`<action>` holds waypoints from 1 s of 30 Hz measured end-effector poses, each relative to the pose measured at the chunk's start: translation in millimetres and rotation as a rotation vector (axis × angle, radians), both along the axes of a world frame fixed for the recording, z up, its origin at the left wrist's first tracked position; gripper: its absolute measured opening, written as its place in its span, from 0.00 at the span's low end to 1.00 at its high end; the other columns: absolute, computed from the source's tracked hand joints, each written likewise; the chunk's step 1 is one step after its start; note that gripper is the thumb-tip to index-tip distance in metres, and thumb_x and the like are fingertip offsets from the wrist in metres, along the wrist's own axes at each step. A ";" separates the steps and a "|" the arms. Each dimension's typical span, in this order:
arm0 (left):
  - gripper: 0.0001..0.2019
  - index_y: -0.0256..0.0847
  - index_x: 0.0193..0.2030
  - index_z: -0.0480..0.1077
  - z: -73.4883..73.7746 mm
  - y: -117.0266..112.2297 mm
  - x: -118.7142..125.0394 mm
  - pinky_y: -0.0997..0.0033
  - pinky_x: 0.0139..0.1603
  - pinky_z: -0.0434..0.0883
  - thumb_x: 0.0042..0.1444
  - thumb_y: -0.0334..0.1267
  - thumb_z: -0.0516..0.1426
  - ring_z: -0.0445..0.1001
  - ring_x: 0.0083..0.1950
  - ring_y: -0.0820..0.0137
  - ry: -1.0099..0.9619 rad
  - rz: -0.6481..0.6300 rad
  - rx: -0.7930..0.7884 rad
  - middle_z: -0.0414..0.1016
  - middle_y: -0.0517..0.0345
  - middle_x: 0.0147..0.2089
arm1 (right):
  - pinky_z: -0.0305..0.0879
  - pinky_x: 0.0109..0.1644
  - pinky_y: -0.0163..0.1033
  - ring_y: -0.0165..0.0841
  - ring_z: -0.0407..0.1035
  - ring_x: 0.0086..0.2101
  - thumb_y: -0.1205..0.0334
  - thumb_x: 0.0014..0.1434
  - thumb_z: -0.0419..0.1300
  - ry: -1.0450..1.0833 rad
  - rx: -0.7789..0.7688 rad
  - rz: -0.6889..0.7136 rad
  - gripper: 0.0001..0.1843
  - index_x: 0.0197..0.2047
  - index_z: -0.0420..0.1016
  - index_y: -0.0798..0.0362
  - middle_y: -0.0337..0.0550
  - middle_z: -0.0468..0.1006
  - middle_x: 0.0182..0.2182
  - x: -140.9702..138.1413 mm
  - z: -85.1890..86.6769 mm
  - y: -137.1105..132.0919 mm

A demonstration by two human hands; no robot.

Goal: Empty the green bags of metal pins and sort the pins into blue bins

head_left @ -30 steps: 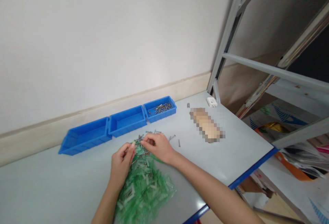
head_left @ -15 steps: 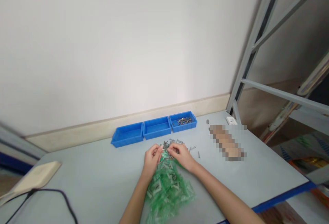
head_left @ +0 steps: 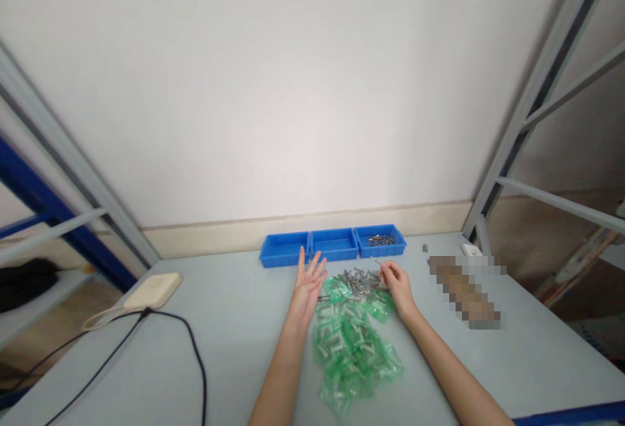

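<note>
A heap of small green plastic bags lies on the grey table in front of me. Loose metal screws lie at its far end. My left hand hovers at the left of the screws, fingers spread and empty. My right hand is at the right of the screws, fingers pinched on a thin screw that points up toward the bins. Three blue bins stand in a row behind; the right bin holds several screws, the other two look empty.
A beige device with a black cable lies at the left. A blurred-out brown object and a small white part sit at the right. Grey shelf posts rise on both sides; the wall is behind.
The head camera has swung left and back. My hands have come apart: the left one opened and lifted off the heap, the right one moved right, pinching a screw.
</note>
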State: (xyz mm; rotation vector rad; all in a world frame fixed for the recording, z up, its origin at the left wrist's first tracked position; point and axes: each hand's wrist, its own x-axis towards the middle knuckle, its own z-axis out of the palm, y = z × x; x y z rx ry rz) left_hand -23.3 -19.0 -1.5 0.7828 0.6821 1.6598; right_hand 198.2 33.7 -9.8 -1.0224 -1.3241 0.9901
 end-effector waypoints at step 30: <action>0.17 0.37 0.11 0.56 12.0 -10.1 6.0 0.48 0.64 0.49 0.40 0.19 0.56 0.58 0.65 0.58 -0.273 -0.067 0.046 0.78 0.53 0.44 | 0.57 0.41 0.38 0.36 0.69 0.37 0.57 0.60 0.53 -1.066 0.329 0.398 0.12 0.37 0.76 0.51 0.44 0.79 0.35 -4.1 55.6 -15.2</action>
